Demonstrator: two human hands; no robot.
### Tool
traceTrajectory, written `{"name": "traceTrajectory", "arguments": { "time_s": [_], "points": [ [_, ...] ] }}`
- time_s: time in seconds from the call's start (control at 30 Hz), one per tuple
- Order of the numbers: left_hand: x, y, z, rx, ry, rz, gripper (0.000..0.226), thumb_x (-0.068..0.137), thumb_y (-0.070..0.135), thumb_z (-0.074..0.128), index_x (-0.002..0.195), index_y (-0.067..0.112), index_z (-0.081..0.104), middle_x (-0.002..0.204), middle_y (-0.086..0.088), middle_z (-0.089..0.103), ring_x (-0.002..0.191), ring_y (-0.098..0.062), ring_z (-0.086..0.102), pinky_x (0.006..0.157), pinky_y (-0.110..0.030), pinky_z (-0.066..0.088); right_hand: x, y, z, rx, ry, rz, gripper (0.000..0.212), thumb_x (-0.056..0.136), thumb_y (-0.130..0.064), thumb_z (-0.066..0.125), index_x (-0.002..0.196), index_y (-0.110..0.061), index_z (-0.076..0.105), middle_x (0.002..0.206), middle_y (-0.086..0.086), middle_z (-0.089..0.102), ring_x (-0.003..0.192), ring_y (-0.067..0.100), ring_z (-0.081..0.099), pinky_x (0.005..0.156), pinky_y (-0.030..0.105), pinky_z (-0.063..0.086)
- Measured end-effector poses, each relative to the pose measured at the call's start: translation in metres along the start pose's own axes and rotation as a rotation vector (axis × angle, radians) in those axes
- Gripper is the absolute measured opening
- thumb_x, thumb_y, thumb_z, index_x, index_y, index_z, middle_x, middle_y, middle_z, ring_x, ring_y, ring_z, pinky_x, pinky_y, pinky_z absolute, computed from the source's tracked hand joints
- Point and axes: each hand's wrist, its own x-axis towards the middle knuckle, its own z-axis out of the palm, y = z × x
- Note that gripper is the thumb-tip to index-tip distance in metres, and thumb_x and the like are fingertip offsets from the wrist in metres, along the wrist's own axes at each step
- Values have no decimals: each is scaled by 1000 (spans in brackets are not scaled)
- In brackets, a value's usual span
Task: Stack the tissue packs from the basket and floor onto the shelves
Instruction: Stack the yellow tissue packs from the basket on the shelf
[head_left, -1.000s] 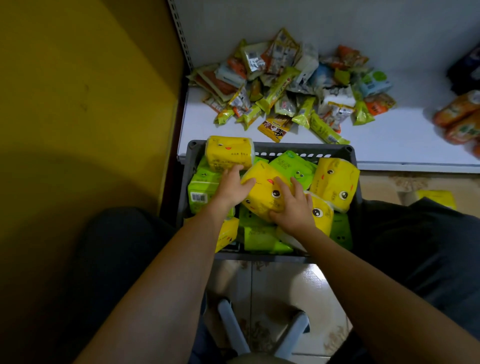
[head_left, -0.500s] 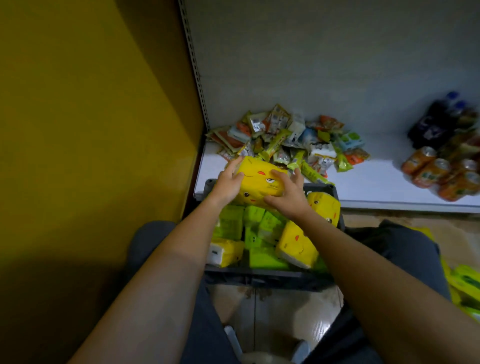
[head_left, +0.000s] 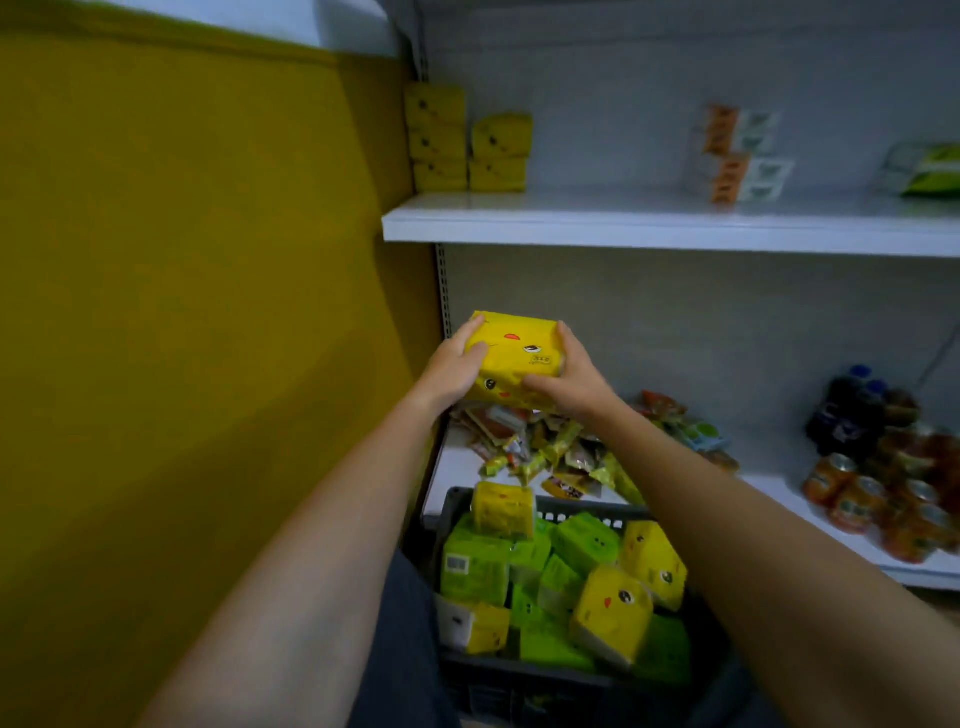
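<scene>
Holding one yellow pack (head_left: 514, 358) mid-air over the basket (head_left: 519, 670). Left hand (head_left: 451, 366) grasps its left end, right hand (head_left: 571, 383) its right; long axis runs side to side. Stack (head_left: 467, 148) on upper shelf (head_left: 623, 223) lies above, slightly left. I judge the left hand nearer.

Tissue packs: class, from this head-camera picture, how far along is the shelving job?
Done: five stacked packs, all yellow, stand at the left end of the upper shelf, three beside two. In hand: the left hand and right hand grip the lifted pack, raised above the basket but below that shelf. Left: many loose packs, green and yellow, lie in the basket. Any packs on the floor are out of view.
</scene>
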Motion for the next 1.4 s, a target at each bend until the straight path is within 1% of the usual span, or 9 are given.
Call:
{"name": "traceTrajectory", "arguments": {
  "time_s": [0.07, 0.17, 0.53, 0.7, 0.83, 1.0, 1.1, 1.27, 1.4],
  "points": [
    [3, 17, -10, 5, 34, 32, 47, 101, 18, 36, 147, 19, 26, 153, -3, 25, 137, -21, 30, 111, -30, 29, 5, -18, -9, -28, 4, -55, 91, 80, -10, 68, 148, -10, 8, 154, 11, 10, 143, 24, 14, 113, 26, 19],
    [15, 41, -24, -11, 109, 74, 49, 100, 19, 40, 146, 20, 27, 152, -5, 29, 135, -22, 35, 110, -32, 32, 17, -46, -22, -56, 20, -131, 92, 80, -11, 70, 149, -17, 9, 153, 11, 8, 141, 22, 15, 90, 7, 20],
    [141, 116, -78, -39, 203, 157, 53, 99, 28, 42, 148, 23, 22, 151, -5, 27, 134, -25, 36, 109, -41, 36, 156, -114, -65, -257, 128, -347, 74, 80, -15, 68, 144, -15, 31, 153, 8, 22, 139, 22, 26, 109, 28, 25],
    [222, 129, -82, -97, 244, 188, 48, 98, 16, 37, 146, 20, 27, 148, -8, 32, 132, -27, 39, 110, -41, 34, 236, -113, -81, -223, 190, -377, 70, 81, -13, 68, 142, -14, 34, 146, 10, 32, 131, 22, 36, 96, 15, 28],
    [271, 133, -79, -99, 269, 210, 49, 95, 10, 38, 143, 17, 33, 144, -6, 37, 128, -16, 37, 92, -19, 32, 287, -107, -85, -170, 240, -348, 66, 81, -16, 67, 139, -17, 37, 136, 14, 35, 118, 23, 46, 86, 11, 33],
    [323, 137, -81, -111, 231, 230, 56, 91, 9, 43, 144, 23, 32, 151, -3, 27, 137, -21, 27, 103, -24, 31, 346, -102, -89, -107, 323, -346, 65, 80, -16, 67, 138, -19, 37, 139, 11, 37, 121, 23, 44, 74, 8, 30],
    [351, 137, -82, -66, 216, 258, 59, 92, 5, 45, 146, 19, 27, 138, 0, 39, 114, -13, 46, 73, -4, 38, 379, -101, -93, -104, 333, -338, 68, 81, -15, 66, 140, -17, 33, 141, 8, 39, 126, 22, 42, 80, 12, 29],
    [397, 129, -85, 33, 264, 322, 59, 95, 10, 44, 148, 20, 20, 146, -4, 37, 116, -17, 49, 82, -19, 40, 424, -104, -94, -57, 335, -355, 68, 81, -13, 66, 140, -13, 32, 137, 11, 44, 123, 25, 46, 94, 28, 38],
    [425, 120, -82, 97, 507, 414, 53, 91, 7, 54, 140, 7, 33, 137, -14, 44, 122, -25, 47, 95, -21, 36, 450, -104, -87, -68, 332, -327, 65, 84, -11, 61, 142, -15, 31, 134, 16, 37, 111, 28, 49, 83, 21, 39]
  ]
}}
